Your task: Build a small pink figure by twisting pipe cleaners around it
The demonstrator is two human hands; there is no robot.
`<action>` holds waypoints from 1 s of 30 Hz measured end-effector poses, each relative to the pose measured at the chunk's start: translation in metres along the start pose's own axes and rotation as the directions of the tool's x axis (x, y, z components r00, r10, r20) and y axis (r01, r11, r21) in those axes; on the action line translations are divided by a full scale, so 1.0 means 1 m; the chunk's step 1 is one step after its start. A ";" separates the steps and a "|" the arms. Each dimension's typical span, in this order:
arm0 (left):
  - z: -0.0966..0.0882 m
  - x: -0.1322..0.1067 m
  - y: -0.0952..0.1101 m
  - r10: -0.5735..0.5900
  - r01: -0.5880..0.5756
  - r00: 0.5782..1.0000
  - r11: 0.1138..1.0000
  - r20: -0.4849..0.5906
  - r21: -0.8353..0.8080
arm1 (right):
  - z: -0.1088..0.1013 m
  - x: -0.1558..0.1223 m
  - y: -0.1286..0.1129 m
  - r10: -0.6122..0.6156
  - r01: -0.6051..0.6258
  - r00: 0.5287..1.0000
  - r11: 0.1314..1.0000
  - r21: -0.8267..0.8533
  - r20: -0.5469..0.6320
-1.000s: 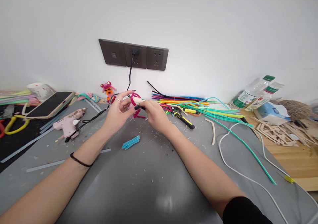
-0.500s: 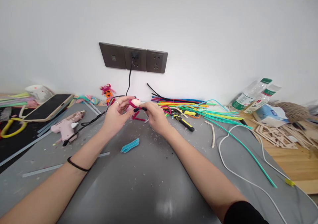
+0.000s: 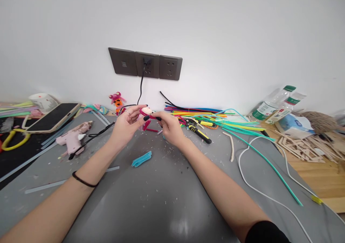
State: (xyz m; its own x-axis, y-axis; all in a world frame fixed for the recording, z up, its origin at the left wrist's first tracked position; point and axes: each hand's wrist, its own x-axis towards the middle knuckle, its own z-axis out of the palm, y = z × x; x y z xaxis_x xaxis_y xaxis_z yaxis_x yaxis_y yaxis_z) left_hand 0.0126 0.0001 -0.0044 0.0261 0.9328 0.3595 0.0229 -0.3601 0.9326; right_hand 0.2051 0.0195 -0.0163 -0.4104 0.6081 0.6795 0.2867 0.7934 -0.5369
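Between my fingers is a small pipe-cleaner figure (image 3: 146, 111) with a cream, rounded part edged in dark pink. My left hand (image 3: 127, 122) is closed around its left side, thumb in front. The thumb and forefinger of my right hand (image 3: 170, 126) pinch a dark pink pipe cleaner (image 3: 155, 117) at its right side. Dark pink legs or ends (image 3: 150, 129) hang below; my fingers hide part of the figure. A folded light blue pipe-cleaner bundle (image 3: 141, 159) lies on the table nearer me.
Yellow-and-black pliers (image 3: 199, 132) lie beside a pile of coloured pipe cleaners (image 3: 237, 126). A pink glue gun (image 3: 72, 138), a phone (image 3: 55, 117) and an orange-pink figure (image 3: 117, 101) are at left. A white cable (image 3: 244, 174), bottles (image 3: 272, 102) and wooden pieces (image 3: 299, 147) are at right.
My right fingers have shifted slightly along the dark pink pipe cleaner, which now stretches across the cream part's lower edge. My left hand keeps its hold. The whole view has moved slightly.
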 end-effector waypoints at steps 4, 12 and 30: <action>0.001 0.000 -0.001 -0.007 0.007 1.000 1.000 -0.017 -0.022 | 0.000 0.000 0.001 0.038 -0.037 0.999 0.999 0.038 -0.013; 0.000 -0.001 -0.001 0.073 -0.067 0.996 0.993 -0.059 0.097 | -0.003 0.001 -0.003 0.004 -0.003 1.000 0.999 0.033 -0.024; 0.008 -0.004 0.004 0.053 -0.054 0.999 0.998 0.012 0.039 | -0.002 0.005 -0.016 0.082 -0.080 0.995 0.996 0.041 -0.048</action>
State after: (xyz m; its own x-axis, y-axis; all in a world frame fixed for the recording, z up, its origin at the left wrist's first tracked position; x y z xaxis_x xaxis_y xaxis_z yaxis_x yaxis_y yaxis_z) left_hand 0.0205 -0.0050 -0.0019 0.0390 0.9120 0.4084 0.0601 -0.4101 0.9100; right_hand 0.2001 0.0097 -0.0037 -0.3436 0.6717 0.6564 0.2825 0.7405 -0.6099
